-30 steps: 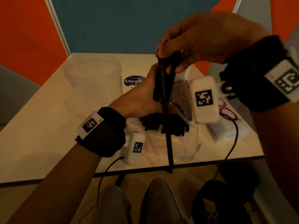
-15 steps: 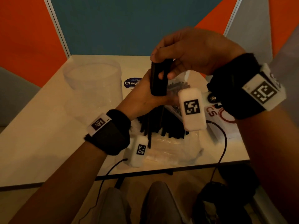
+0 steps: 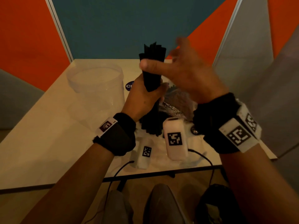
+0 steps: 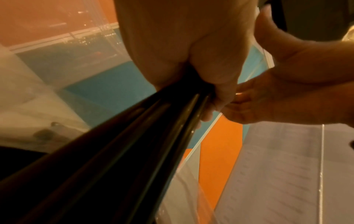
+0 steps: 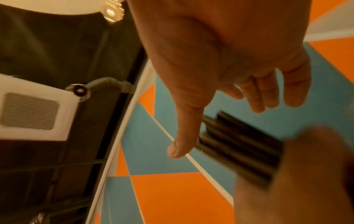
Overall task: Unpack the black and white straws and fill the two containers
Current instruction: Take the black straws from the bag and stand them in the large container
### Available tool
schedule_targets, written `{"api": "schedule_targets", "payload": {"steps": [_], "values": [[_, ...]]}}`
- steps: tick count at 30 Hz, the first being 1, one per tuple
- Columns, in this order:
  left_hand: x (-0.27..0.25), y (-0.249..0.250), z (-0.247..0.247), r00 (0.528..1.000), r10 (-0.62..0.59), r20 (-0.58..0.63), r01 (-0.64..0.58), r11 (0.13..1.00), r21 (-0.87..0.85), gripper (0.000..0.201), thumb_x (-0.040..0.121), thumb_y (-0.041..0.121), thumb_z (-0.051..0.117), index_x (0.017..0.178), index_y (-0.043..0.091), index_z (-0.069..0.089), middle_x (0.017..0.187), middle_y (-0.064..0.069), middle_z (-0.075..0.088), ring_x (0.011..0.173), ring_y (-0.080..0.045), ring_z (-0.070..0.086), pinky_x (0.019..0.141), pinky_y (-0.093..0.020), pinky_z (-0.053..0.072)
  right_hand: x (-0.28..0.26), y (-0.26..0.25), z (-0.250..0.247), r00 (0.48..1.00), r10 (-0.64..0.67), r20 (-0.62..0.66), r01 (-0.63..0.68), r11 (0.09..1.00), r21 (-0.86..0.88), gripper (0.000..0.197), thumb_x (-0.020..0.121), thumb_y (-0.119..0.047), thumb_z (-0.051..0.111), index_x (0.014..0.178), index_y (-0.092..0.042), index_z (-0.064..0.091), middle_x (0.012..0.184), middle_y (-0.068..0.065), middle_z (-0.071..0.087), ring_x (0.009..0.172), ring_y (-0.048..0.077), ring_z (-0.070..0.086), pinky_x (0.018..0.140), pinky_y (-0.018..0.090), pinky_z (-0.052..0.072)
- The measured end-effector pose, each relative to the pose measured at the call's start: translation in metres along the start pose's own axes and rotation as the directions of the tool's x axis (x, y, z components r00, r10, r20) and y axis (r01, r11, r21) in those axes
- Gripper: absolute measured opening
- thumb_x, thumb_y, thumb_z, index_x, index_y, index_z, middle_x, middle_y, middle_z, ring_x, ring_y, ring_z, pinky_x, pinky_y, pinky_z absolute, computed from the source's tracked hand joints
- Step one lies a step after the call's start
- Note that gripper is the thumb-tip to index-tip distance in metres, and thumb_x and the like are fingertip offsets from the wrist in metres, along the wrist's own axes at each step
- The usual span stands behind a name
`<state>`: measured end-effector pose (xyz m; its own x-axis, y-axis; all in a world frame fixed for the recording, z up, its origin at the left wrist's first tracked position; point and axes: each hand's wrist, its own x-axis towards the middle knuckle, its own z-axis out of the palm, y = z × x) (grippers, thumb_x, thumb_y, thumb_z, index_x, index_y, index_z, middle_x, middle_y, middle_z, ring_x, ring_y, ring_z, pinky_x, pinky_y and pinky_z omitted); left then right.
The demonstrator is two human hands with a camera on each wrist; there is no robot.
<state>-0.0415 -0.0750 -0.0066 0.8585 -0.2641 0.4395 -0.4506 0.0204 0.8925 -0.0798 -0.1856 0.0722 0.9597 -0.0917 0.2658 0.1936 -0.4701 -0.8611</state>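
Head view: the left hand [image 3: 144, 97] is wrapped around the middle of a bundle of black straws [image 3: 152, 62] and holds it upright above the table [image 3: 40, 143]. The upper ends fan out slightly above the fist; the lower ends hang down toward the clear bag [image 3: 176, 101] lying on the table. The right hand [image 3: 186, 73] is spread, fingers relaxed and blurred, its thumb lying across the front of the bundle; whether it touches the straws cannot be determined. It grasps nothing.

Right wrist view: the straw ends [image 5: 239, 145] sit just beyond the open fingers.

A clear container [image 3: 95, 83] stands to the left of the bundle, apparently with no straws in it. No second container or white straws can be identified.

Handling assessment:
- Straws are likely very light, thin-walled and smooth. Single straws can slide out of a loose bundle.
- Hold around the middle of the bundle, as at present, with pressure on all sides.
- Excess squeeze may crush or kink the tubes.
- Level the ends with the free hand before lowering the bundle end-first into the container.
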Motion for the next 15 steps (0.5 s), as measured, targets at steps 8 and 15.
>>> {"api": "schedule_targets", "payload": {"steps": [8,15], "values": [[-0.001,-0.012,0.010,0.964,-0.267,0.008,0.215,0.756,-0.618,0.030,0.104,0.027,0.025,0.107,0.014,0.053,0.095,-0.003,0.069,0.088,-0.013,0.066,0.074,-0.024,0.056,0.000,0.029,0.050,0.995,-0.030,-0.099,0.060,0.945,0.320,0.018,0.083,-0.014,0.068,0.097,-0.004,0.061,0.086,0.009,0.068,0.084,0.023,0.068,0.082,0.044,0.057],[-0.017,-0.026,-0.003,0.970,-0.183,0.158,0.185,0.983,0.002,0.028,0.083,-0.013,0.060,0.109,-0.018,0.051,0.071,0.009,0.056,0.059,0.012,0.058,0.058,-0.007,0.044,-0.007,0.036,0.061,0.995,0.031,-0.096,0.015,0.893,0.451,0.028,0.080,-0.010,0.072,0.103,-0.003,0.057,0.077,-0.004,0.062,0.068,0.004,0.063,0.073,0.027,0.057]]}}
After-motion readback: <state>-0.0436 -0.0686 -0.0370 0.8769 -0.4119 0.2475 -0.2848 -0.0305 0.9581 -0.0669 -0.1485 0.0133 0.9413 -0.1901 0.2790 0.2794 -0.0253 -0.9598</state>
